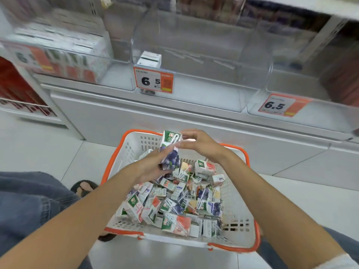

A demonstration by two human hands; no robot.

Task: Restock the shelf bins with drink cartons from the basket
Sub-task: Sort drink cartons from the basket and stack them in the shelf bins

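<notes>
Underfoot, pale tiled floor (38,152) fills the lower left and runs off to the right, with a white shelf unit (136,113) rising from it across the whole width of the view. Along the shelf sit three clear plastic bins side by side. The left bin (81,63) is packed with white cartons, though blur hides their print. The middle bin (194,55) is nearly bare, holding a single white carton (149,59) in its front left corner. The right bin (291,84) is too smeared to read inside. Orange-and-white price tags hang on the bin fronts: one on the middle bin (153,79) and one on the right bin (277,105). Red packs (15,88) stand on a lower rack at far left.

On the floor just before the shelf stands a white basket (132,152) with an orange rim, heaped with small drink cartons (174,200) lying at every angle, some printed with grapes, some in red and peach tones. Blue jeans (29,200) and a dark sandal (85,186) show to the basket's left.

Above the far end of the basket, the left hand (149,167) grips the lower part of a grape carton (171,150), held upright. The right hand (202,144) has its curved fingers at the carton's top corner. Blur hides whether they pinch it or only touch it.
</notes>
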